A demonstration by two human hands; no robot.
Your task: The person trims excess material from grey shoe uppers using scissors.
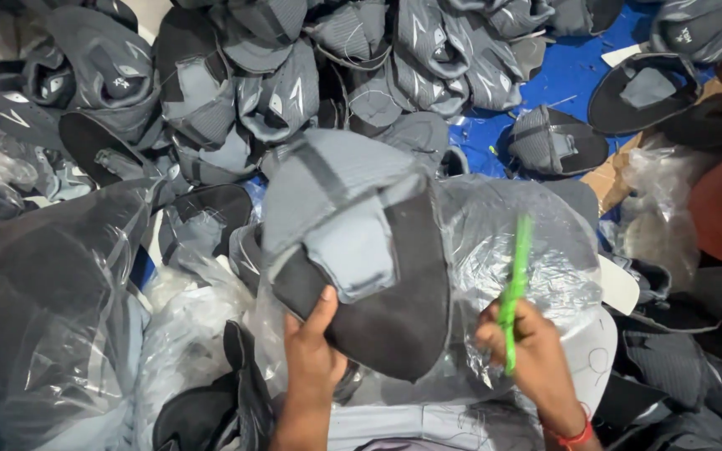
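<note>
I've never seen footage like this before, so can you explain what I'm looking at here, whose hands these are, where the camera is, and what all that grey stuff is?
There is just one picture, taken by a camera worn on a person's head and looking down at their own two bare hands. The left hand grips a grey and black cap by the edge of its black brim. The right hand, with a red band at the wrist, holds a slim bright green tool; it is blurred, so I cannot tell exactly what it is. Beyond the hands lies a big pile of similar grey caps. Clear plastic bags lie around, and a blue surface shows through underneath.
</note>
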